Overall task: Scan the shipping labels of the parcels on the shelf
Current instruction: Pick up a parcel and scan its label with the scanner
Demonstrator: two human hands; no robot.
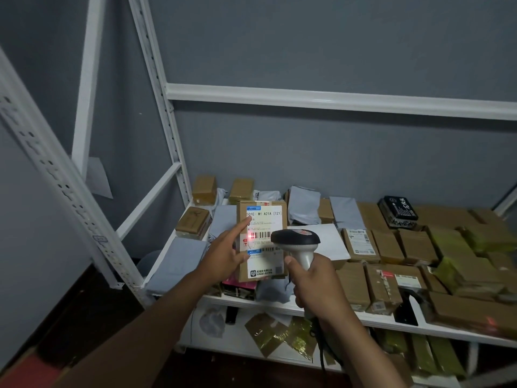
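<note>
Shelf frame: white metal upright (pixel 60 175) with punched holes slants across the left; grey wall behind.
Far-left parcels: grey mailer bag (pixel 179 261) lies flat at the shelf's left end; small brown boxes (pixel 193 222) behind it.
Left hand: left hand (pixel 223 256) holds a cardboard box (pixel 261 242) upright by its left edge, index finger stretched up along the label, thumb across the front.
Box: lifted above the shelf (pixel 279 305), face toward the camera, white shipping label (pixel 265 233) covering most of the front.
Label: barcode mid-label, red scanner glow (pixel 249 236) at its left end.
Right hand: right hand (pixel 316 287) wraps the handle of a grey and black scanner (pixel 296 242); scanner head just in front of the label, cord trailing down.
Right side: brown boxes (pixel 391 247) packed in rows; one black box (pixel 398 210) near the wall.
Lower shelf: more parcels, dim.
</note>
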